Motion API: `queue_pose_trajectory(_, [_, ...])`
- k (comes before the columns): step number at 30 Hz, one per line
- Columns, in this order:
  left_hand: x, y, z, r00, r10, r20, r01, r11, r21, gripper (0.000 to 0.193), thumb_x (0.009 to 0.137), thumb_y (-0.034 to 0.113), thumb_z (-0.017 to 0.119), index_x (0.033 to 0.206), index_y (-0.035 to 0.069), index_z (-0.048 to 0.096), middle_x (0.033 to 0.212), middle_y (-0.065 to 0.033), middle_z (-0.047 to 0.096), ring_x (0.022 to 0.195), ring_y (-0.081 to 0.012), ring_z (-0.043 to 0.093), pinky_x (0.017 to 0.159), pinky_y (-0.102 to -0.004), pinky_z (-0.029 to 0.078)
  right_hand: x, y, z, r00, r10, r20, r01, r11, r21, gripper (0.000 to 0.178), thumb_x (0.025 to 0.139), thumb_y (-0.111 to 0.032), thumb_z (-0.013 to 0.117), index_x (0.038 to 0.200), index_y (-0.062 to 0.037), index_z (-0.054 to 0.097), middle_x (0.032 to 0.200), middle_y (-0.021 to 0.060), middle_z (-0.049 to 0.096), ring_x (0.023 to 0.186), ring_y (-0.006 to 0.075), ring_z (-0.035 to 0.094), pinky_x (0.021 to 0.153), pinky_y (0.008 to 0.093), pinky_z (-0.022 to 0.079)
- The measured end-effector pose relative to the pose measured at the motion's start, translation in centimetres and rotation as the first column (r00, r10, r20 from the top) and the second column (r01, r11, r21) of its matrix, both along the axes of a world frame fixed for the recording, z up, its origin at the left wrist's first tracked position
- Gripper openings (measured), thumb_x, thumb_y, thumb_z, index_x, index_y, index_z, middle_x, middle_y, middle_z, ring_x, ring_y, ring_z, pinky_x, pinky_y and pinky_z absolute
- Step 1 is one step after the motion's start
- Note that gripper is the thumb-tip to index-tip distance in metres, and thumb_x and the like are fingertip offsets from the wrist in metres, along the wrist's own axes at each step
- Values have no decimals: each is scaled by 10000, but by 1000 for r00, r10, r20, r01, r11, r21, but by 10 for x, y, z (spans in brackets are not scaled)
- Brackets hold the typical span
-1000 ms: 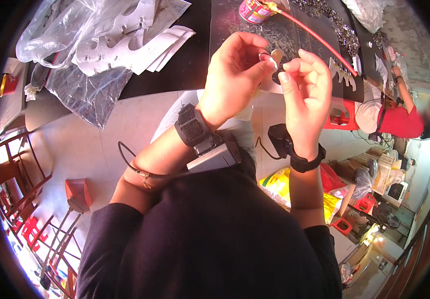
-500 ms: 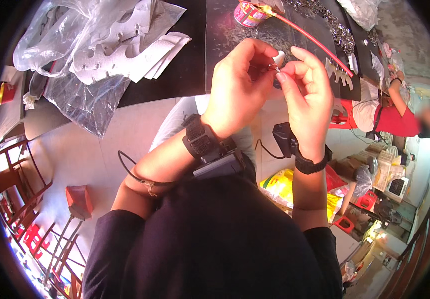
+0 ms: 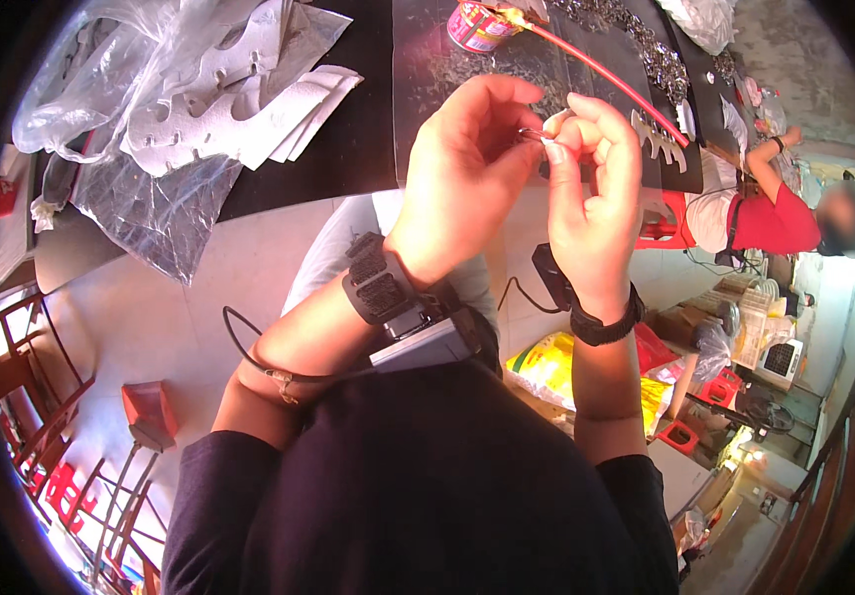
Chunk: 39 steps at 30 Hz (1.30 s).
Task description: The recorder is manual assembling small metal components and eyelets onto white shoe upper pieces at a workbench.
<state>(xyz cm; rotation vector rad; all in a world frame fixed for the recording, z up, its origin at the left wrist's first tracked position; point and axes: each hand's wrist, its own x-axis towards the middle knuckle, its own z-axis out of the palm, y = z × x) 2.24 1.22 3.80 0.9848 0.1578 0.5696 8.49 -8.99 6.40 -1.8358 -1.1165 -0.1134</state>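
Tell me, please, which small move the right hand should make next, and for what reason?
Probably the right hand should ease back slightly while the left hand holds steady. The small shiny metal piece shows at the left hand's fingertips, with the right hand's thumb and fingers crowded close beside it, so part of it seems hidden.

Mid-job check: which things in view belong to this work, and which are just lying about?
Belongs, by the look of it: small metal piece between left hand and right hand; probably the heap of metal bits on the table.

Just lying about, it seems: red dustpan, yellow bag, brown chair.
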Motion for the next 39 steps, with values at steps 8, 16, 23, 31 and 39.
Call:
queue_pose_trajectory(8, [-2,-5,-3,997,-8,-77,20,987,161,326,782,-102,522,1086,14,508,907,-37,582,826,-79,564,718,-206,481,-3,-2,-4,959,-112,261,134,989,-67,325,766,87,539,1069,-21,493,769,83,529,722,227,547,684,336,451])
queue_pose_trajectory(16, [-5,0,-15,982,-5,-188,67,944,322,330,754,-93,552,1065,15,526,818,-29,585,742,-75,566,644,-195,468,-7,-10,-6,992,-73,100,87,985,-146,322,805,101,519,1097,-17,450,810,33,504,726,102,491,697,229,428])
queue_pose_trajectory(23, [-17,4,-19,986,-60,-157,108,943,315,342,751,-101,565,1066,30,530,798,-31,576,749,-79,568,653,-207,480,-12,-11,-4,993,-29,-118,8,985,-173,294,820,93,510,1085,-15,442,843,21,510,766,78,493,714,205,418])
queue_pose_trajectory(31, [-34,5,-22,995,-33,-91,62,942,329,344,749,-92,583,1064,36,529,792,-18,568,748,-67,552,659,-205,477,-25,-8,-1,945,6,-328,-32,997,-74,236,817,70,526,1016,-18,434,834,21,504,731,62,476,668,196,411])
queue_pose_trajectory(39, [-41,-3,-14,992,-96,-79,115,946,302,385,734,-76,632,1080,45,516,798,-4,556,726,-53,532,646,-189,459,-36,-14,0,925,-119,-361,99,992,-74,271,808,82,525,1033,-36,432,820,15,494,731,63,475,670,194,410])
